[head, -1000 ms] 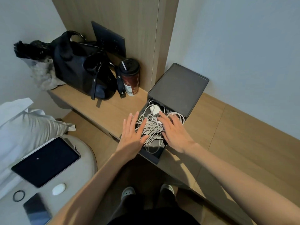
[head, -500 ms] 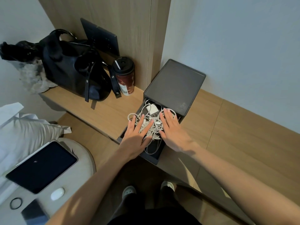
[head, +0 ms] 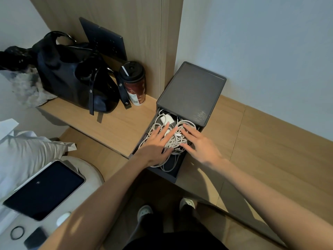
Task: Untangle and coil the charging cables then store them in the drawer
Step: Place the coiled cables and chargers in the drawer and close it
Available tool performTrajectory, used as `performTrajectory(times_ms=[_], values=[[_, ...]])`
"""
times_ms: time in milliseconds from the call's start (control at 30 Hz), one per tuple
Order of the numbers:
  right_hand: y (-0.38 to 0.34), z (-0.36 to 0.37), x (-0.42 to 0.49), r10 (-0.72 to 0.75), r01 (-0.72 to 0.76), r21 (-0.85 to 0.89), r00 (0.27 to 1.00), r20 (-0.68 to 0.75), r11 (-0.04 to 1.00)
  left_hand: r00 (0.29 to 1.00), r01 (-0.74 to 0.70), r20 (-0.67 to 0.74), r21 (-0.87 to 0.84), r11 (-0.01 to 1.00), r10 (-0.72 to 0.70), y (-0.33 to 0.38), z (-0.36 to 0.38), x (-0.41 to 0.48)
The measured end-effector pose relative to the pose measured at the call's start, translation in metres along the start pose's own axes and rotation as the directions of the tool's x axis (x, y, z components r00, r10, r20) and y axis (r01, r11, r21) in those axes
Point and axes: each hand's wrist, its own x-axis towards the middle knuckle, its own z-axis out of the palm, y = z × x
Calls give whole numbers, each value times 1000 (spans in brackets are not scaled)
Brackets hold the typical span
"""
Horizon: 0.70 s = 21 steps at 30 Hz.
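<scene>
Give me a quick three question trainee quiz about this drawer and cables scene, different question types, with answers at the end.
1. True or false: the white cables lie neatly coiled in the drawer.
2. What stands between the black bag and the drawer unit? A) tumbler B) lamp C) book
3. Fill in: the left hand and right hand both rest with fingers ____ on the cables.

Key: 1 false, they are tangled; 2 A, the tumbler; 3 spread.

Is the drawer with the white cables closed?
No, the drawer is pulled out, with the tangled white cables lying in it under both hands, left hand and right hand.
</scene>
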Motion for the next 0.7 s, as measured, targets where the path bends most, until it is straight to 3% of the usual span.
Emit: performTrajectory(times_ms=[267, 567, 700], values=[[-26, 15, -3, 154, -153, 70, 988, -9, 986, 997, 7, -81, 146, 989, 5, 4, 4, 4], [-29, 3, 23, 170, -169, 65, 985, -9, 983, 998, 22, -55, -28, 999, -23, 9, 6, -6], [-29, 4, 21, 155, -150, 75, 986, -60, 986, 998, 36, 52, -64, 997, -33, 2, -1, -17]])
